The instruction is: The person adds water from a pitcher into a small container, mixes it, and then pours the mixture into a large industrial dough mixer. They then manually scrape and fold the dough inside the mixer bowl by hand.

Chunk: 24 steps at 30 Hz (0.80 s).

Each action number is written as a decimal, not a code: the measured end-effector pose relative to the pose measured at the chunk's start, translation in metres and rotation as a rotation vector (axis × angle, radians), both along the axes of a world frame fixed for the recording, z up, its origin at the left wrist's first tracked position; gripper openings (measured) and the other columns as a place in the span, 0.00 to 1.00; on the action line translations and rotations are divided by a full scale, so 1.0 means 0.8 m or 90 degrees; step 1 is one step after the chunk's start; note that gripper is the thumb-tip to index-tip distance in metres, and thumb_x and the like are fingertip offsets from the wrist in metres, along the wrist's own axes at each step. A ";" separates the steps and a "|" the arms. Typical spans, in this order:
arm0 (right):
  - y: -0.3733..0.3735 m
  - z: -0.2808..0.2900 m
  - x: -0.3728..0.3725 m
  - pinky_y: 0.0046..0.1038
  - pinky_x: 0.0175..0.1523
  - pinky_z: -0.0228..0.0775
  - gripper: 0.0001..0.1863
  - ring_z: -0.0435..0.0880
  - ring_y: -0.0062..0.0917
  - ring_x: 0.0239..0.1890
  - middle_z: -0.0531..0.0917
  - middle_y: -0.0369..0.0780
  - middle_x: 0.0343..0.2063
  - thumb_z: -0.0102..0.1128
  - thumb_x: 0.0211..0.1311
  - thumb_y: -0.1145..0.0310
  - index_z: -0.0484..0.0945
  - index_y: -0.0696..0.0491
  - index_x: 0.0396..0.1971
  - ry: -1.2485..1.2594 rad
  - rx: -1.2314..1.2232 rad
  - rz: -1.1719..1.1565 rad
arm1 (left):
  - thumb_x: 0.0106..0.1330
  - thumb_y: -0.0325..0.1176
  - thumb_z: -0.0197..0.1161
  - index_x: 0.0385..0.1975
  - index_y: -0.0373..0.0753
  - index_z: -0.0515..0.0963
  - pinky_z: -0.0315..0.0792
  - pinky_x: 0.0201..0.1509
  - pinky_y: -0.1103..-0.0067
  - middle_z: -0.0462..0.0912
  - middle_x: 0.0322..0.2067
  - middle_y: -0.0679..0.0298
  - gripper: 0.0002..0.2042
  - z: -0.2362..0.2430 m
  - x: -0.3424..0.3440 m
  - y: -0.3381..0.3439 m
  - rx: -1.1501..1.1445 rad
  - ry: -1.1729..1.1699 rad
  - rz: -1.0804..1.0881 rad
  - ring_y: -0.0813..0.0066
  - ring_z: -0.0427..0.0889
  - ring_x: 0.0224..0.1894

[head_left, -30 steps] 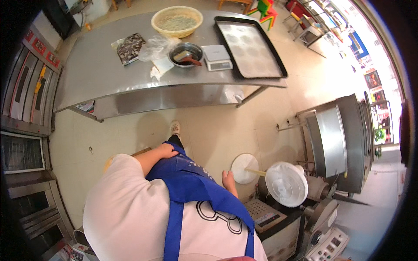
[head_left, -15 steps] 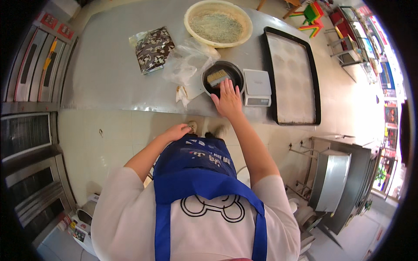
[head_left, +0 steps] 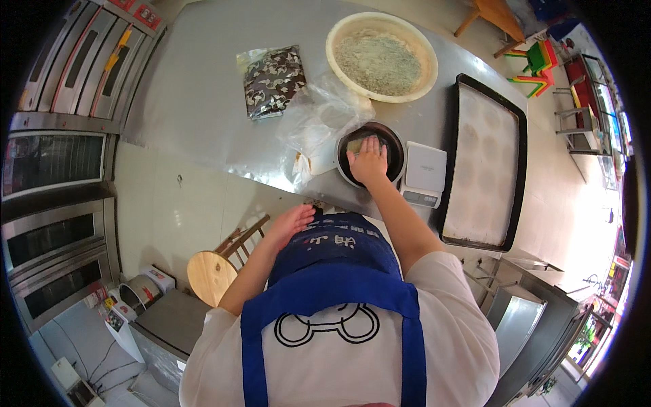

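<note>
"Where's the brush?"
"Under my right grip, inside the bowl on the desk. Fingers lie extended; whether they're gripping, I can't tell. My left grip is flat, empty, by the apron."
"Handling?"
"Probably light, bristles soft; I'd take the handle."
"Pointing?"
"Bristles show left of my fingers. Handle's hidden; long axis likely runs wristward."

Shows, on a grey metal tabletop, a round cream plastic basin; a dark-brown package with pale patterning just beside a crumpled clear plastic bag; and a white scale near a long black-rimmed rectangular tray. Also includes, lower left, a round-seated light-wood stool.
</note>
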State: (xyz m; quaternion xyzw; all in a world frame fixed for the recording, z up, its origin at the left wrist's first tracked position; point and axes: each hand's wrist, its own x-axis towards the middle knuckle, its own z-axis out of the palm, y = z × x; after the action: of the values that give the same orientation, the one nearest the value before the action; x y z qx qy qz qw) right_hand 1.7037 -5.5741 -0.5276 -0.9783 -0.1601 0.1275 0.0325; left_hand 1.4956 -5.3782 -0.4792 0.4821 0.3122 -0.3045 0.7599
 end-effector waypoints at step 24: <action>-0.002 0.058 -0.004 0.42 0.69 0.46 0.34 0.58 0.40 0.67 0.64 0.52 0.62 0.42 0.67 0.49 0.61 0.62 0.61 -0.008 0.179 0.122 | 0.71 0.57 0.34 0.64 0.25 0.53 0.50 0.71 0.64 0.56 0.66 0.46 0.37 0.053 0.102 0.001 -0.468 -0.054 0.405 0.54 0.53 0.70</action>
State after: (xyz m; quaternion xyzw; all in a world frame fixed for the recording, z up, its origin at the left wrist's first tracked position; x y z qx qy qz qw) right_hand 1.7003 -5.5760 -0.4811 -0.9452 -0.2690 0.1006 0.1555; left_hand 1.5773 -5.3770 -0.4366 0.0746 0.2847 -0.1276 0.9472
